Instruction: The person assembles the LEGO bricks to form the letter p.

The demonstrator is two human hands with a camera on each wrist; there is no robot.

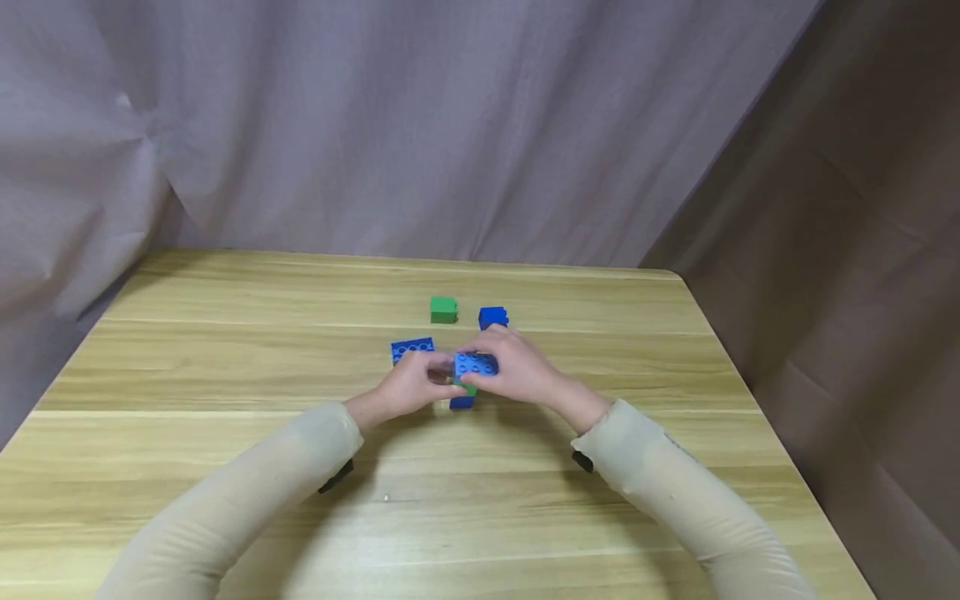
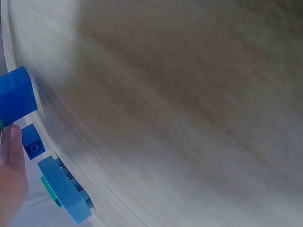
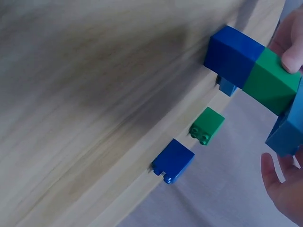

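Observation:
Both hands meet at the middle of the wooden table (image 1: pixel 225 467) around a small stack of bricks (image 1: pixel 468 379). The stack has a light blue brick (image 1: pixel 476 364) on top, a green one (image 3: pixel 272 80) in the middle and a dark blue one (image 3: pixel 234 54) at the bottom. My left hand (image 1: pixel 431 379) grips the stack from the left, and one of its fingers (image 2: pixel 12 165) shows beside the dark blue brick (image 2: pixel 16 97). From the right, my right hand (image 1: pixel 491 358) holds the stack, its thumb (image 3: pixel 289 42) on the green brick. Whether the stack touches the table is unclear.
A flat light blue plate (image 1: pixel 412 347) lies just behind my left hand. Farther back sit a loose green brick (image 1: pixel 444 310) and a loose dark blue brick (image 1: pixel 492 317). Grey cloth (image 1: pixel 450 125) hangs behind and to the right of the table.

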